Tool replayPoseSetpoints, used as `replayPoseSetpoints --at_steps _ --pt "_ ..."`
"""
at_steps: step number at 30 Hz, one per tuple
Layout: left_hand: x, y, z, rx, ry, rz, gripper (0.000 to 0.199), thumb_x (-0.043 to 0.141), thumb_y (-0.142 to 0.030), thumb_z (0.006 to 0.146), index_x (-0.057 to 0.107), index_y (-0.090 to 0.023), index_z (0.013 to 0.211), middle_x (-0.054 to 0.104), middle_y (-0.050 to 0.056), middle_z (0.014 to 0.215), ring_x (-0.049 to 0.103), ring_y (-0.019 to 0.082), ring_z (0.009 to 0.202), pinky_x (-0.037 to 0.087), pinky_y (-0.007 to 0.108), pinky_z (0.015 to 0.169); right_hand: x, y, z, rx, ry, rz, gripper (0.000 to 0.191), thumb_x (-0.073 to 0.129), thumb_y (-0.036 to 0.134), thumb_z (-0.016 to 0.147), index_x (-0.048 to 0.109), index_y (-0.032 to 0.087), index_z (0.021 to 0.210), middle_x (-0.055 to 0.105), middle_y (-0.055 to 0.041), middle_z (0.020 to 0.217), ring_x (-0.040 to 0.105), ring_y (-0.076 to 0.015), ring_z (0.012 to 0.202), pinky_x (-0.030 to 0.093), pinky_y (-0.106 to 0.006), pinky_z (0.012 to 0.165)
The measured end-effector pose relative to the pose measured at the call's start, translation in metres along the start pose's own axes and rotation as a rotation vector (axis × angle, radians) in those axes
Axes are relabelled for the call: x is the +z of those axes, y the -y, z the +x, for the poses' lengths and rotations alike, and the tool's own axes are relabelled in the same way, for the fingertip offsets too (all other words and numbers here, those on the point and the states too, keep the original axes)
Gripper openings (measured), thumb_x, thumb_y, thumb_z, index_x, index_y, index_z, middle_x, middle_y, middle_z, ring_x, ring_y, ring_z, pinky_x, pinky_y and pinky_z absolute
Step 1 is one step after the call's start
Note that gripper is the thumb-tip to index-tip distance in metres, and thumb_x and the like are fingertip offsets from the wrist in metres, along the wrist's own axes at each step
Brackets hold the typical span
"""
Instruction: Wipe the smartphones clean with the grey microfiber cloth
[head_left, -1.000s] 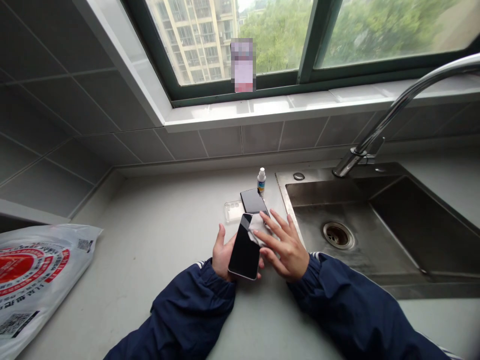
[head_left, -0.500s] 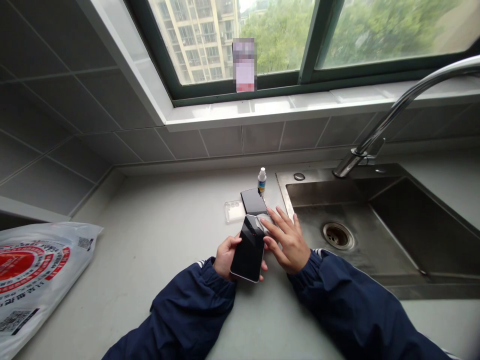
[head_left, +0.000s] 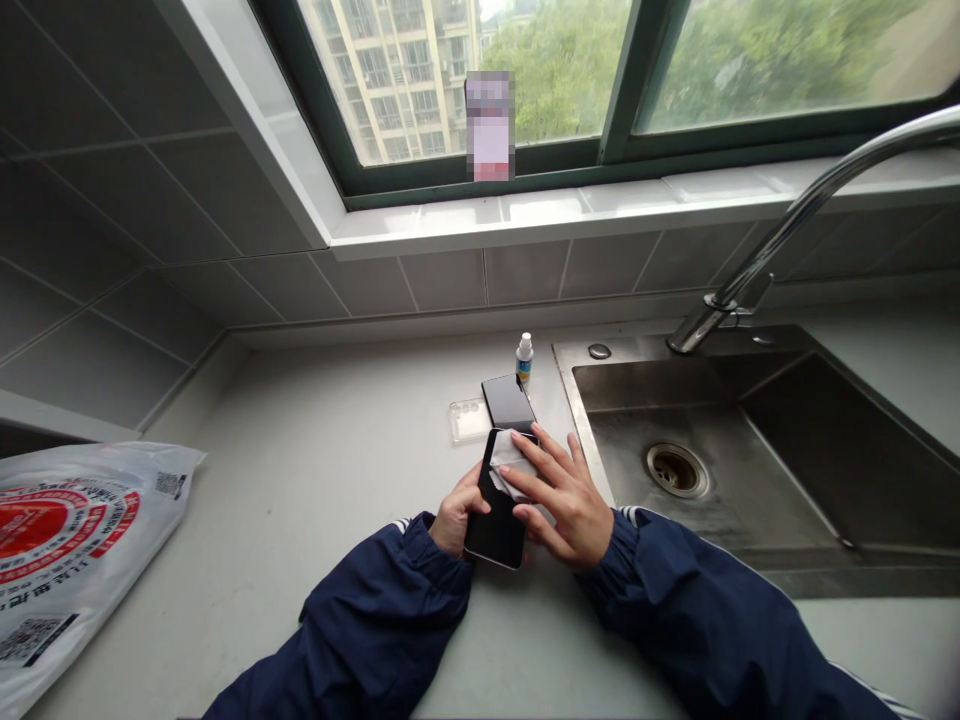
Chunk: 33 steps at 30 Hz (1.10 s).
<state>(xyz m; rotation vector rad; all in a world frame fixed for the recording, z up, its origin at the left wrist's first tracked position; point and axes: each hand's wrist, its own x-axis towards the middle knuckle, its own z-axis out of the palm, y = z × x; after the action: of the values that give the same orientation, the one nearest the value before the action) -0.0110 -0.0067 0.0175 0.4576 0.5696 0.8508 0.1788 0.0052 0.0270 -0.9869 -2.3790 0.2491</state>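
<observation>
A black-screened smartphone (head_left: 496,535) lies tilted in my left hand (head_left: 456,512), whose thumb rests over the left edge of the screen. Under the fingertips of my right hand (head_left: 568,500) a white wiping cloth (head_left: 510,458) is pressed flat against the upper part of the screen. The fingers of that hand are stretched out and slightly apart. Just beyond the phone a dark, flat, glossy rectangle (head_left: 508,402) rests on the counter. A clear phone case (head_left: 466,421) is at its left, and a small white-capped bottle (head_left: 524,360) stands behind it.
To the right is a steel sink (head_left: 592,470) with a curved faucet (head_left: 780,230). A printed plastic bag (head_left: 82,540) lies on the left of the pale counter (head_left: 300,450). Tiled wall (head_left: 442,280) and a window (head_left: 555,80) rise behind.
My right hand has moved left with the cloth, from the phone's upper right edge onto its screen. My left thumb has shifted further over the screen.
</observation>
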Motion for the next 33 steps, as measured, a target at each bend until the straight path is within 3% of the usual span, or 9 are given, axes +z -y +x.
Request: replayPoseSetpoints --at_steps 7,17,25,28,31,33 --pt "-0.002 0.005 0.0 -0.011 0.026 -0.031 0.084 0.043 -0.018 0.069 0.019 -0.024 0.15 0.072 0.011 0.087 0.071 0.034 0.069 0.055 0.048 0.058 0.0 -0.001 0.0 0.027 -0.027 -0.018 0.038 0.044 0.032 0.096 0.06 0.024 0.13 0.034 -0.0102 0.155 0.019 -0.0353 0.146 0.009 -0.066 0.113" --pt "-0.003 0.002 0.004 -0.017 0.077 -0.145 0.049 0.039 -0.042 0.083 0.051 -0.023 0.127 0.069 0.014 0.099 0.07 0.035 0.075 0.053 0.051 0.061 0.002 -0.013 0.001 0.118 -0.04 -0.063 0.038 0.045 0.031 0.096 0.06 0.026 0.13 0.036 -0.0086 0.154 0.023 -0.0348 0.145 0.02 -0.064 0.112" --pt "-0.002 0.003 0.002 -0.063 0.035 -0.148 0.048 0.042 -0.044 0.085 0.057 -0.025 0.126 0.071 0.012 0.098 0.069 0.035 0.076 0.052 0.054 0.065 0.005 -0.015 0.002 0.124 -0.011 -0.027 0.038 0.045 0.031 0.096 0.06 0.022 0.13 0.035 -0.0111 0.154 0.021 -0.0347 0.146 0.025 -0.063 0.111" --pt "0.0 0.005 0.004 0.01 -0.049 -0.173 0.045 0.043 -0.041 0.086 0.062 -0.021 0.122 0.072 0.011 0.1 0.068 0.034 0.086 0.052 0.052 0.078 0.004 -0.008 0.001 0.062 0.04 -0.007 0.04 0.048 0.033 0.095 0.058 0.022 0.132 0.031 -0.0115 0.156 0.017 -0.0356 0.147 0.023 -0.063 0.111" --pt "0.002 0.008 0.008 0.134 -0.126 -0.201 0.043 0.045 -0.039 0.087 0.067 -0.013 0.113 0.072 0.012 0.103 0.064 0.032 0.104 0.047 0.045 0.096 0.005 0.004 -0.001 -0.108 0.106 0.039 0.044 0.054 0.039 0.092 0.057 0.025 0.134 0.026 -0.0097 0.159 0.013 -0.0369 0.147 0.018 -0.064 0.113" --pt "0.004 0.009 0.01 0.136 -0.136 -0.206 0.044 0.046 -0.041 0.087 0.068 -0.008 0.109 0.072 0.014 0.105 0.062 0.031 0.11 0.043 0.041 0.102 0.006 0.01 -0.001 -0.183 0.116 0.057 0.045 0.057 0.041 0.09 0.058 0.027 0.133 0.025 -0.0087 0.159 0.014 -0.038 0.147 0.015 -0.065 0.113"
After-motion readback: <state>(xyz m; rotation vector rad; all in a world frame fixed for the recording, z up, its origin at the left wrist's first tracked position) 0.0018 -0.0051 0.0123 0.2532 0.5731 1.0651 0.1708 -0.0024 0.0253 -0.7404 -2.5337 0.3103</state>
